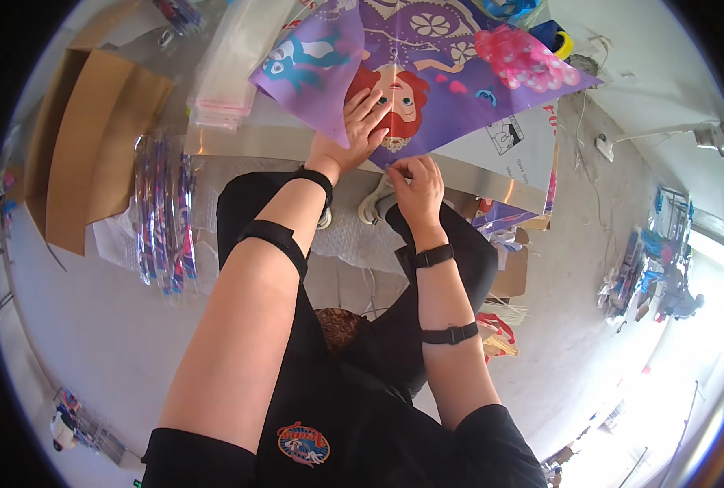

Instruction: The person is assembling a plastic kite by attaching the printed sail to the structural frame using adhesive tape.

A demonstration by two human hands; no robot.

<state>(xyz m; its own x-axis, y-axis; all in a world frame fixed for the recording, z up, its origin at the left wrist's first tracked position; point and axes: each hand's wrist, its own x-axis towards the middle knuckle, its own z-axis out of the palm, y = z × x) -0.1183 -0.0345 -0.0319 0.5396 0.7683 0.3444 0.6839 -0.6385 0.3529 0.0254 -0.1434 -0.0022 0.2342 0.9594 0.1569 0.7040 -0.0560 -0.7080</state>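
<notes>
Purple cartoon-print kite (427,57) lies on the worktop (240,140), its lower corner at the near edge. Left hand (360,122) presses flat on it, fingers spread wide. Right hand (416,180) pinches narrow on the kite's bottom tip. Open cardboard box (85,138) sits left, contents not visible. Stack of clear plastic sleeves (232,65) lies beside the kite. Bundle of packaged kites (163,215) hangs below the box.

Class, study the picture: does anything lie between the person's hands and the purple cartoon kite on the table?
Nothing visible does. The left hand lies flat on the purple kite, and the right hand pinches at its lower tip by the table edge. Both hands already touch it.
</notes>
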